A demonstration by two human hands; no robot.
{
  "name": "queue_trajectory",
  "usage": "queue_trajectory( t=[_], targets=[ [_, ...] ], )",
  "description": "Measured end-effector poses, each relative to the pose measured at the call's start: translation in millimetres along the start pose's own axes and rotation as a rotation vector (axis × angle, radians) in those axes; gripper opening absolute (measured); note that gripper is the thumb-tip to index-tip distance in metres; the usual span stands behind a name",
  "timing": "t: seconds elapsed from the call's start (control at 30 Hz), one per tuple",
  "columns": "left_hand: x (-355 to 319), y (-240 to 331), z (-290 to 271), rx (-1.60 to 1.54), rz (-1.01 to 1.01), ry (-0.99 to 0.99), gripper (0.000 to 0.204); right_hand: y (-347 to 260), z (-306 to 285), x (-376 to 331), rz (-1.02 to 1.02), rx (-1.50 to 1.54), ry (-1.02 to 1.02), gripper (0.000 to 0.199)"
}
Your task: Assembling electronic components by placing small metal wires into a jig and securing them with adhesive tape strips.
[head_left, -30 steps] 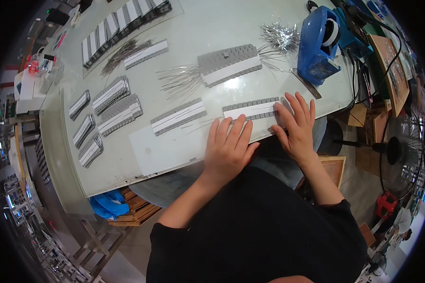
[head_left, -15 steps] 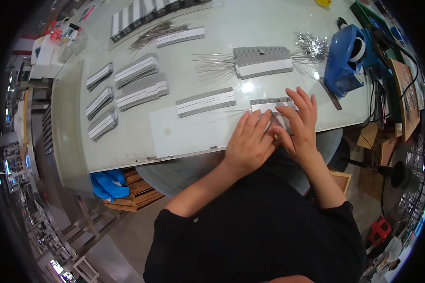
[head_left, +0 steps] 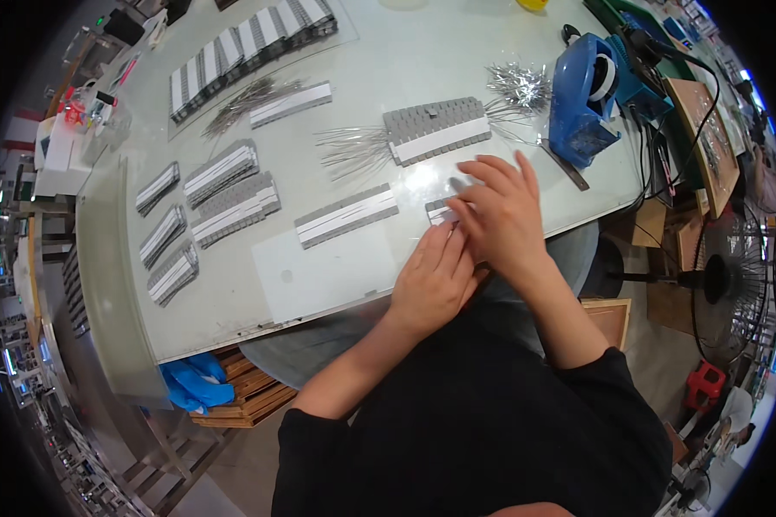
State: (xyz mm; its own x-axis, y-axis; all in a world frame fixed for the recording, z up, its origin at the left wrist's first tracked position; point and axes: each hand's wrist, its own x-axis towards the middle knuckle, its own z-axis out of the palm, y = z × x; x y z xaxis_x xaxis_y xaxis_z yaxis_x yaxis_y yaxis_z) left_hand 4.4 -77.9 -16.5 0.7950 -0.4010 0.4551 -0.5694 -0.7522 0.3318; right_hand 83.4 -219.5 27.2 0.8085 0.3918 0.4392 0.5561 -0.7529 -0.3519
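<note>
My right hand [head_left: 502, 214] lies flat, fingers spread, on a short grey-and-white slatted strip [head_left: 440, 210] at the table's near edge; only the strip's left end shows. My left hand [head_left: 435, 276] rests just below it at the table edge, fingers together, touching the strip's near side and tucked partly under my right hand. A similar strip [head_left: 347, 214] lies to the left. Farther back sits a wider grey slatted block [head_left: 437, 131] with thin metal pins [head_left: 352, 150] sticking out on its left.
Several more slatted strips [head_left: 226, 188] lie in rows at the left, others [head_left: 248, 41] at the far edge. A pile of shiny pins [head_left: 519, 84], a blue tape dispenser [head_left: 584, 96] and a metal ruler [head_left: 564, 165] are at the right. A white sheet [head_left: 319, 277] covers the near table. A fan [head_left: 732, 280] stands on the floor.
My left hand has drawn back off the strip toward the table edge and under my right hand. My right hand stays on the strip. The view has shifted right.
</note>
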Motion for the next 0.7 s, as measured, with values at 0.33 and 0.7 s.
queue_trajectory(
  t=[0.33, 0.7],
  targets=[
    [9, 3, -9, 0.022, -0.010, 0.023, 0.052, 38, -3, -19, 0.199, 0.032, -0.005, 0.018],
    [12, 7, -13, 0.008, -0.022, 0.033, 0.051, 55, -7, -20, 0.273, 0.120, 0.000, 0.020]
  ],
)
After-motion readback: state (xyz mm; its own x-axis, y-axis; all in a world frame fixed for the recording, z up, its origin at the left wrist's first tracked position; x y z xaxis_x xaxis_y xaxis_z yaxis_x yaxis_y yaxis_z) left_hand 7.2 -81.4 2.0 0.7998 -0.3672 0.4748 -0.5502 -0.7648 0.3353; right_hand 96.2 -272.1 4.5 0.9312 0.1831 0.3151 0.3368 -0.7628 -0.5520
